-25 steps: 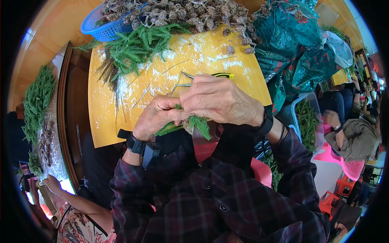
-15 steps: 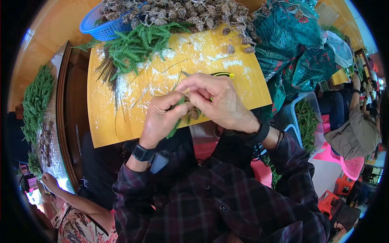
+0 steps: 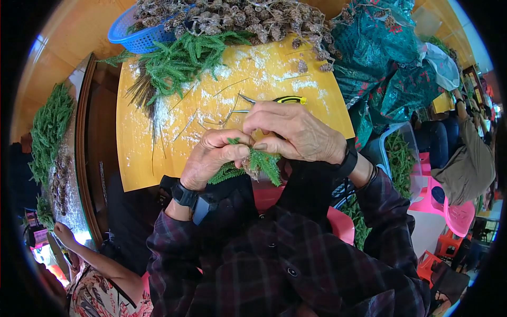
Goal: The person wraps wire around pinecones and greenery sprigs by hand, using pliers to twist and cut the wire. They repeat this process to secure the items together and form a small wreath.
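Observation:
Above the near edge of the yellow table, a green pine sprig [image 3: 266, 165] with spreading needled tips is pinched between my two hands. Among its needles sits a brownish pine cone [image 3: 251, 169], partly covered by fingers. My left hand [image 3: 206, 161] closes thumb and forefinger on the sprig's base. Thumb and bent fingers of my right hand [image 3: 303, 132] are pressed together at the same spot; a thin stem or wire there is too small to make out. Just beyond lies a cutting tool with a black-and-yellow handle [image 3: 290, 99], its metal tips pointing left.
Green sprigs [image 3: 182, 61] and many pine cones [image 3: 259, 24] fill the table's far side, beside a blue basket [image 3: 140, 39]. Thin wires and white powder are scattered over the tabletop [image 3: 142, 174]. Green plastic bags [image 3: 391, 79] and a clear bin [image 3: 404, 158] stand right. Another person's arm [image 3: 100, 259] is lower left.
Both hands have come slightly lower and my right hand is turned flatter. The sprig's tips now fan out below the fingers, and the cutting tool's tips show more.

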The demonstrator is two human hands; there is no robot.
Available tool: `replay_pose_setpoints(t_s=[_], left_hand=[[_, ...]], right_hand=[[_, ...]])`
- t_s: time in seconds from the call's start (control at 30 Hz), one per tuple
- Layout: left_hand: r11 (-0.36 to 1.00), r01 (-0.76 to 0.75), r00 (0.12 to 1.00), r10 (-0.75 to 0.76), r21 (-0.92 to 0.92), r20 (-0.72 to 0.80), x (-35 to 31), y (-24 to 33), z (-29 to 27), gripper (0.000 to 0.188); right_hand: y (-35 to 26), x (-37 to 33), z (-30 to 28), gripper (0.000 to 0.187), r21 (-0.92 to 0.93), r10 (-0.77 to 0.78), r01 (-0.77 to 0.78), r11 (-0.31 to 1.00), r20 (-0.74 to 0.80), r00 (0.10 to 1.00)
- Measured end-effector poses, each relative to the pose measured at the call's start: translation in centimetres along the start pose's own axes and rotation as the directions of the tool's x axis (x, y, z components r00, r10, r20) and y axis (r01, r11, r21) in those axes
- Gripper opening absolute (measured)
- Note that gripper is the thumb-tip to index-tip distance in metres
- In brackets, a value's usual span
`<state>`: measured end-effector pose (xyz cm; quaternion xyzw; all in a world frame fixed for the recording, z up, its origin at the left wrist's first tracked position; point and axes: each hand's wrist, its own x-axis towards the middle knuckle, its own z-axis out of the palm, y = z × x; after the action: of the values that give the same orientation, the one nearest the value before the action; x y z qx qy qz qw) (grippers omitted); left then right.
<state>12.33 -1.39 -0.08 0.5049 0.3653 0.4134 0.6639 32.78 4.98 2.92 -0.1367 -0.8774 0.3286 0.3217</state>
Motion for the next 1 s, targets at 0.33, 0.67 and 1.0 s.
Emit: replay_pose_setpoints(t_s=[0.33,0.67,1.0], left_hand=[[0.918,-0.169,0.984,0.177,0.358,0.011,1.1,-0.5,0.1,0.012],[0.976,0.085,0.996,-0.087,-0.202,-0.003,0.2,-0.1,-0.2,0.017],[0.961,0.173,0.983,-0.155,-0.214,0.097,0.1,-0.9,0.1,0.018]], right_hand=[[-0.4,0.8,-0.2,0.012,-0.179,0.321,-0.289,0.940,0.192,0.927],[-0.3,0.4,-0.2,0.017,0.226,0.212,-0.194,0.955,-0.057,0.976],[0.1,0.1,0.2,0.023,-0.159,-0.187,0.189,0.969,0.030,0.982]])
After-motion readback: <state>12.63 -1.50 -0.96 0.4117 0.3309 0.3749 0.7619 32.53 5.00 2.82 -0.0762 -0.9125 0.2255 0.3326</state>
